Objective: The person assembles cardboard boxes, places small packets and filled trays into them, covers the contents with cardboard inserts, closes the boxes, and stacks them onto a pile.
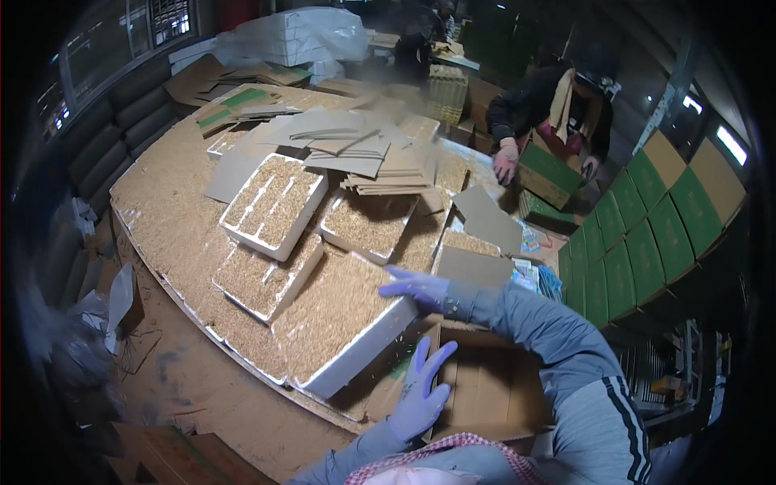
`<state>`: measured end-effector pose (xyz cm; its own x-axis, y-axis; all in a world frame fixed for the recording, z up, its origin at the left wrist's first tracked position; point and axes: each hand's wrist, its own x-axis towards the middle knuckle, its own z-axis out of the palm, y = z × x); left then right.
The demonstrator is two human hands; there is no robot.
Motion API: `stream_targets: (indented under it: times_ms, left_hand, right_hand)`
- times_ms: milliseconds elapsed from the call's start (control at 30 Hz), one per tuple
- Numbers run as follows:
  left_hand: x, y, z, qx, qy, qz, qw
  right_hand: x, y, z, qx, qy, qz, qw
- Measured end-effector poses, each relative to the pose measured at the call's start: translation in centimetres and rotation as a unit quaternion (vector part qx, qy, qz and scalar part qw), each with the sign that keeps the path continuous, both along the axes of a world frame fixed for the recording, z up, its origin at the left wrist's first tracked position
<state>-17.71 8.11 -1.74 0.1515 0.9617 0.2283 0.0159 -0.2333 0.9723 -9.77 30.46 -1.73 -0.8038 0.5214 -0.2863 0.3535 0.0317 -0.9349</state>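
Though open, white box (364, 347) full of granules (331, 311)

No word, number or sign can be read. The 2 small clusters of packets (525, 272) left of the green boxes (618, 271) have coloured print, too small to make out. The sides of those boxes, and of the green carton (550, 175) farther back, are too dim to show any legible lettering.
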Motion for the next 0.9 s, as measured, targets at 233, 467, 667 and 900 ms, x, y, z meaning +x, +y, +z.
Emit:
stream_targets:
  times_ms: [233,467,667,900]
  left_hand:
    - [1.2,1.6,-0.6,-0.109,-0.082,0.037,0.99]
    - [2.2,4.2,-0.8,-0.198,-0.236,0.096,0.946]
    - [-0.1,1.9,4.5,-0.225,-0.223,-0.03,0.948]
    - [-0.5,0.0,1.5,-0.072,0.008,0.02,0.997]
  right_hand:
    - [11.6,-6.5,17.7,0.035,0.161,-0.308,0.937]
    - [19.0,-20.7,23.9,0.154,0.054,-0.412,0.897]
    - [19.7,-24.7,16.6,-0.011,-0.012,-0.397,0.917]
    - [20.4,-21.0,6.0,0.253,-0.532,0.098,0.802]
